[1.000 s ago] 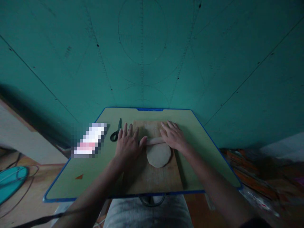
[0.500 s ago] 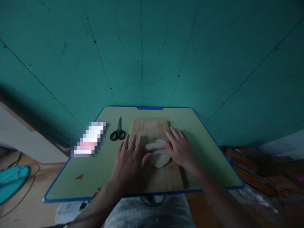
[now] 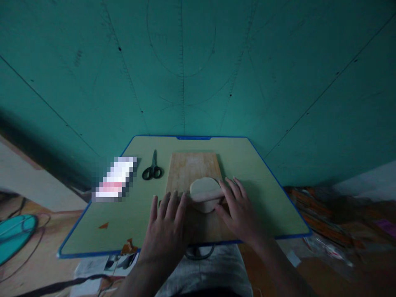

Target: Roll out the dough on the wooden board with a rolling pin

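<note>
A round, flat sheet of pale dough lies on a wooden cutting board. Across it runs a light-coloured rolling pin, its ends mostly covered by my hands. My left hand rests over the pin's left end, palm down, fingers stretched and slightly apart. Over the right end lies my right hand, also open, with fingers extended and the thumb near the dough's edge. Neither hand is wrapped round the pin.
Black-handled scissors lie left of the board. A blurred-out, bright rectangular object is farther left. Torn brown scraps lie near the front edge of the blue-rimmed table. A green wall stands behind.
Both hands and the rolling pin have come toward me across the dough, so more dough shows beyond the pin. The view has shifted slightly.
</note>
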{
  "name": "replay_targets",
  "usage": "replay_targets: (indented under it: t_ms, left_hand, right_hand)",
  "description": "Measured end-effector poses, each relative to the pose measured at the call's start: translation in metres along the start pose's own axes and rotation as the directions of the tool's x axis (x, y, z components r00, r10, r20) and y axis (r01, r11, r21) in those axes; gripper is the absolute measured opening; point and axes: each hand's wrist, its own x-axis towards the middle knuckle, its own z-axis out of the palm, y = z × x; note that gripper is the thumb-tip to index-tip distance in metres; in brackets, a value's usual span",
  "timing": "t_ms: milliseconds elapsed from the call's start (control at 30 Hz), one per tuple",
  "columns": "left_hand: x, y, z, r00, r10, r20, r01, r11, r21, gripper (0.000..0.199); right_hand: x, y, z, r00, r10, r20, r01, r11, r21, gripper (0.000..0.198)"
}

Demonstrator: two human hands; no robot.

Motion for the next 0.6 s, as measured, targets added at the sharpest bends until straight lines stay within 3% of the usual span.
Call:
replay_targets:
  t_ms: [167, 267, 433, 600]
  left_hand:
    - [0.020, 0.009, -0.009, 0.999, 0.005, 0.040, -0.002, 0.997, -0.076, 0.036]
    - [0.022, 0.018, -0.004, 1.000, 0.024, -0.017, -0.024, 0.998, -0.051, 0.047]
    - [-0.003, 0.029, 0.010, 0.997, 0.043, -0.065, -0.047, 0.997, -0.069, 0.063]
    - [-0.018, 0.041, 0.008, 0.992, 0.024, -0.125, -0.036, 0.995, -0.095, 0.068]
  right_hand:
    - [-0.008, -0.001, -0.003, 0.999, -0.005, -0.035, 0.004, 1.000, -0.019, 0.056]
    - [-0.011, -0.002, -0.006, 0.999, -0.034, -0.027, 0.033, 0.999, -0.031, 0.055]
    - [-0.009, -0.002, -0.020, 0.997, -0.077, -0.024, 0.077, 0.997, -0.001, 0.046]
    - [0.019, -0.006, -0.028, 0.999, -0.047, 0.027, 0.045, 0.998, 0.048, 0.037]
